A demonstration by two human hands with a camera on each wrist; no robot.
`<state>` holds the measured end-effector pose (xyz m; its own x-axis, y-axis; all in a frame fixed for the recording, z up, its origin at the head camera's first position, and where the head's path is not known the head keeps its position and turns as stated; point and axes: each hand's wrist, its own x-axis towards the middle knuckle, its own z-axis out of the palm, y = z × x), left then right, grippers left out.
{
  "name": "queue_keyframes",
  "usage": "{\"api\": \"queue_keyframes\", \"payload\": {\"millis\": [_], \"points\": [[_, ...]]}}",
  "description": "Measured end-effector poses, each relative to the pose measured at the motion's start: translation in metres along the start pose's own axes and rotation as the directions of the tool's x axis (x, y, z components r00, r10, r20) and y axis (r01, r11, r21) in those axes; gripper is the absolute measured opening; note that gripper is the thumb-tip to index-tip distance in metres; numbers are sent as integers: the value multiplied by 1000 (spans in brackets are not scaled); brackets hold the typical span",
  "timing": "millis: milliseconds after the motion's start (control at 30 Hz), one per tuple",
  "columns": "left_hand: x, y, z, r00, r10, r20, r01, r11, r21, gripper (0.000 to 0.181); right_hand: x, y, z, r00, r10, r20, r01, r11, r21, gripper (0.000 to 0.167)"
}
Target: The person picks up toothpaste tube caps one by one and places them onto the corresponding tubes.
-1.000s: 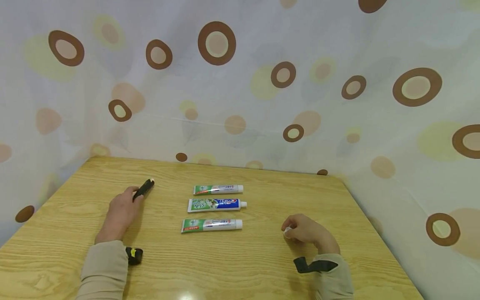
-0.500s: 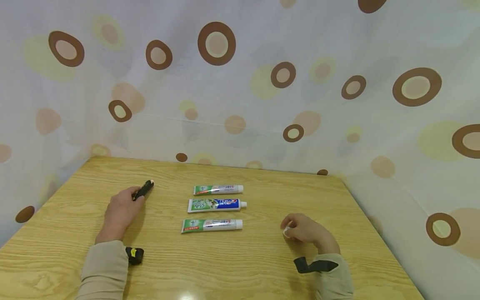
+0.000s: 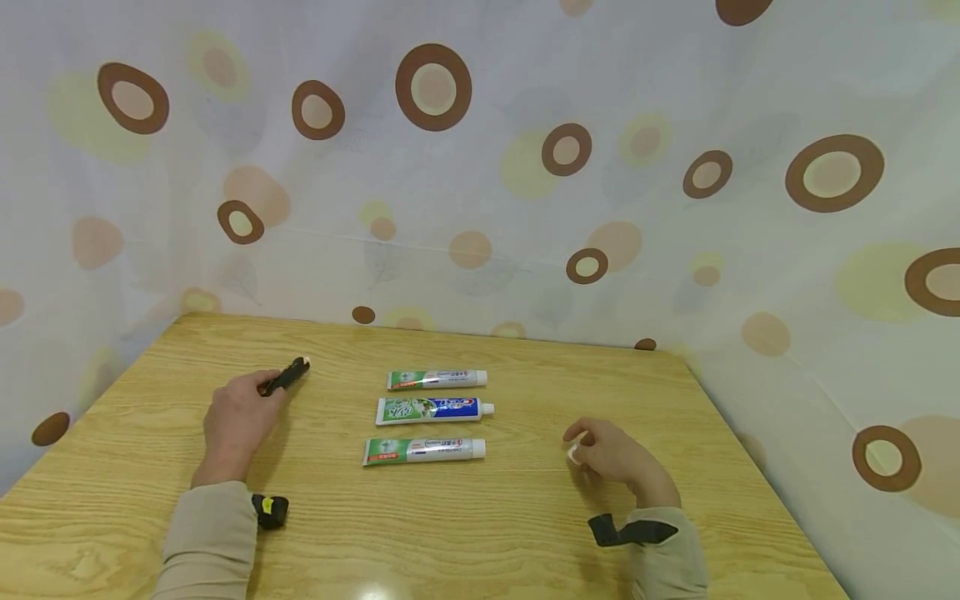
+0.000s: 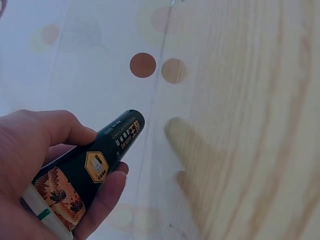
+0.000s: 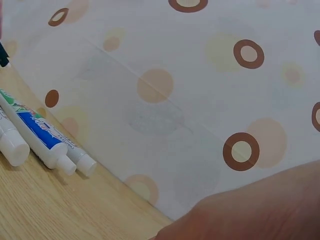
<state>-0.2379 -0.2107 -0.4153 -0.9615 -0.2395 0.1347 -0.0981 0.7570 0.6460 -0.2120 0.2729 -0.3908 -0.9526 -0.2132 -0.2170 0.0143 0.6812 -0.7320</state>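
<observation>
My left hand (image 3: 238, 421) grips a dark toothpaste tube (image 4: 92, 165) on the left side of the table. The tube slants up and to the right, its pale crimped end low in my palm and a honeycomb print above it. In the head view a whitish tip shows at its far end. To the right, my right hand (image 3: 615, 454) pinches a small white piece (image 3: 573, 454), mostly hidden by the fingers; its kind cannot be made out. Between the hands lie a green-and-white toothpaste tube (image 3: 437, 379), a blue-and-green one (image 3: 431, 409) and another green-and-white one (image 3: 423, 450).
The three tubes lie in a row on the wooden table (image 3: 465, 525), cap ends to the right. A patterned curtain (image 3: 480, 183) stands behind the table and along its sides. A black strap (image 3: 633, 531) sits on the right wrist.
My left hand has shifted slightly left, and the dark tube lies at a flatter slant. My right hand has risen a little with the white piece. The three tubes have not moved.
</observation>
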Motion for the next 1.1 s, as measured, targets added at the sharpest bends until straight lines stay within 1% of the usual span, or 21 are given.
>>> {"api": "queue_keyframes", "payload": {"millis": [100,300,533,667,900,1100], "points": [[-1,1,0,1000,10,-23,-10,1000,-9,38,0,-1,0,1000,1,-24,0,1000,24,28],[0,1,0,999,15,-32,-16,1000,-24,36,1,-2,-1,999,-12,-41,15,998,59,28],[-1,6,-5,997,49,-63,-52,997,-52,34,1,-4,-1,996,-23,-81,27,999,45,27],[-1,10,-7,996,59,-61,-63,996,-61,35,1,-6,-1,995,-26,-97,30,998,48,27],[-1,16,-10,995,75,-65,-81,992,-94,36,3,-7,-3,988,-32,-150,36,999,20,32],[-1,18,-11,990,110,-85,-120,985,-123,31,3,-7,-3,983,-28,-181,36,999,37,31]]}}
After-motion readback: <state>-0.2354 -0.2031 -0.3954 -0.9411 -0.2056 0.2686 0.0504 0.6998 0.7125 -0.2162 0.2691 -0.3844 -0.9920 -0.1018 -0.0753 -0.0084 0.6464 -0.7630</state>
